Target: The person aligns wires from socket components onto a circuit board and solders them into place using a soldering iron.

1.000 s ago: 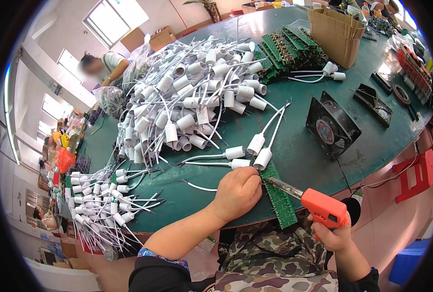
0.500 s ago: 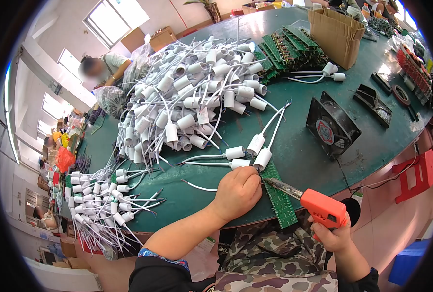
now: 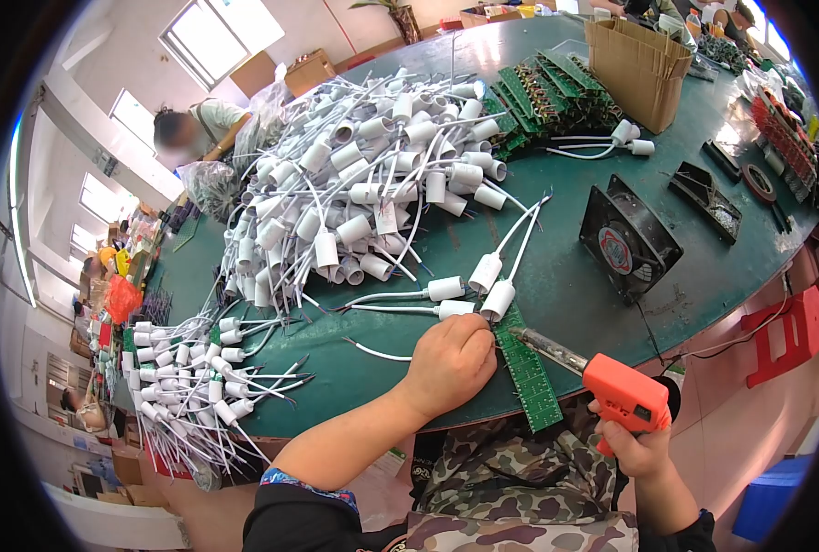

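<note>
My right hand (image 3: 637,443) grips a soldering gun (image 3: 623,391) by its orange handle. The gun's metal tip points left, over the upper part of a narrow green circuit board (image 3: 531,379). My left hand (image 3: 453,363) is closed at the board's upper left edge; what its fingers pinch is hidden. A white wire (image 3: 379,351) runs out from behind that hand. Just above my fingers lie white lamp holders with wires: one upright lamp holder (image 3: 498,301) at the board's top end, a second (image 3: 485,273) beside it, and another (image 3: 446,289) with its wires pointing left.
A large heap of white lamp holders (image 3: 354,184) covers the table's far middle; a smaller pile (image 3: 184,373) lies at left. Stacked circuit boards (image 3: 547,97), a cardboard box (image 3: 637,74), a black fan (image 3: 628,241) and a black tray (image 3: 704,198) stand beyond. A person (image 3: 198,133) sits across.
My right hand has moved slightly right with the soldering gun, and its tip has drawn away from my left fingers. My left hand and the board have stayed in place.
</note>
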### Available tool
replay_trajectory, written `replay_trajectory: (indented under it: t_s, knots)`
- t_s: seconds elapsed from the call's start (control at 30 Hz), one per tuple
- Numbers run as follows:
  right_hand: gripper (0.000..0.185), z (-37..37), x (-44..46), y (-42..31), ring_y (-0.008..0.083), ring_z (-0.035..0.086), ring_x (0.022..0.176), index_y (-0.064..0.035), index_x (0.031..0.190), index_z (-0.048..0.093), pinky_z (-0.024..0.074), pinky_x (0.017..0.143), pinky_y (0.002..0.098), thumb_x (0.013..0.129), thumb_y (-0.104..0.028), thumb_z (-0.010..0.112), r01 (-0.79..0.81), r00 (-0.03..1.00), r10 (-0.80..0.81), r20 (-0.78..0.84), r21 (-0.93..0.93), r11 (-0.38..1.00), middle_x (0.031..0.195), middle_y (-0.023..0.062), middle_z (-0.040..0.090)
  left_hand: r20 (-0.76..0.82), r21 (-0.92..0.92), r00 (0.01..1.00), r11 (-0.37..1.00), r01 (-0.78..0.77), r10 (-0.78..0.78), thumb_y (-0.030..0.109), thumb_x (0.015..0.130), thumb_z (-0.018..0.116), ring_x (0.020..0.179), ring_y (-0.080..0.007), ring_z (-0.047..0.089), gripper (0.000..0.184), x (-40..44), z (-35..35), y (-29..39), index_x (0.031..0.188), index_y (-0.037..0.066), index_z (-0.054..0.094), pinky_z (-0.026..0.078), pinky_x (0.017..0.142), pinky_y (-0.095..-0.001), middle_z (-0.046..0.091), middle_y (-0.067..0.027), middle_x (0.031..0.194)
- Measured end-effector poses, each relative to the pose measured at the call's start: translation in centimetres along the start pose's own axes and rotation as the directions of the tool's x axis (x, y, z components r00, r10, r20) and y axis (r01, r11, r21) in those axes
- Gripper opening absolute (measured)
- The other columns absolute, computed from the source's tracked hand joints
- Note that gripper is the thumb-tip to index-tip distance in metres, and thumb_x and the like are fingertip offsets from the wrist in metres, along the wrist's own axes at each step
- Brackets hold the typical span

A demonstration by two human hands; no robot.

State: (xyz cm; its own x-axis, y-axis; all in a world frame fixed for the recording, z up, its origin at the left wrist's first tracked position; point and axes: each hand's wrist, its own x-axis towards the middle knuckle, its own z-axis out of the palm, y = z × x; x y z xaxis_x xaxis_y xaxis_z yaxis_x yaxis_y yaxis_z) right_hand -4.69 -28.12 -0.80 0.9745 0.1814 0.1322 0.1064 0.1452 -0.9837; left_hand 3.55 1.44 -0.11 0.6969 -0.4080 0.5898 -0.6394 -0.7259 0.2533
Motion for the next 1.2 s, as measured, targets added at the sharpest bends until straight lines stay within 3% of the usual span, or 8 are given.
replay_trajectory:
  t_s: [0.33,0.53,0.93,1.2]
  knots:
    - [0.036,-0.2,0.1,-0.1,0.0179,0.07,0.085,0.0054,0.119,0.063,0.0553,0.079,0.0305,0.086,-0.005,0.072,0.009,1.0,-0.008,0.007,-0.035,0.999,0.102,0.0141,0.074,0.029,0.002,1.0,1.0,0.01,-0.01,0.001,0.071,0.075,0.081,-0.0294,0.065,0.017,-0.1,-0.2,-0.2,0.082,0.004,0.063,0.055,0.068,-0.0398,0.064,-0.0091,0.093]
    - [0.038,-0.3,0.0,-0.4,0.0183,0.071,0.086,0.0051,0.12,0.063,0.0555,0.079,0.0307,0.084,-0.003,0.071,0.001,1.0,-0.001,0.0,-0.016,1.0,0.103,0.0144,0.074,0.08,-0.128,0.997,0.992,0.012,-0.002,0.003,0.073,0.077,0.085,-0.0302,0.065,0.018,-0.1,-1.0,-0.7,0.087,0.005,0.066,0.055,0.07,-0.0398,0.065,-0.01,0.099]
    - [0.041,-0.6,0.2,-0.7,0.0209,0.072,0.094,0.0065,0.123,0.062,0.0562,0.085,0.033,0.085,-0.001,0.072,0.021,1.0,-0.021,0.019,0.015,1.0,0.108,0.0162,0.073,0.063,-0.187,0.998,0.982,0.0,0.012,0.003,0.074,0.077,0.084,-0.0301,0.065,0.018,0.2,-1.2,-0.8,0.085,0.005,0.063,0.055,0.07,-0.0399,0.065,-0.0104,0.1]
    - [0.043,-0.5,0.1,-0.3,0.02,0.071,0.098,0.0063,0.125,0.06,0.056,0.088,0.0329,0.084,0.003,0.07,-0.002,0.998,-0.002,0.064,0.062,0.998,0.111,0.0157,0.072,-0.01,-0.023,0.999,0.999,-0.033,0.033,0.0,0.072,0.076,0.084,-0.0298,0.065,0.018,0.0,-0.2,0.0,0.082,0.004,0.061,0.055,0.07,-0.0403,0.065,-0.0095,0.097]
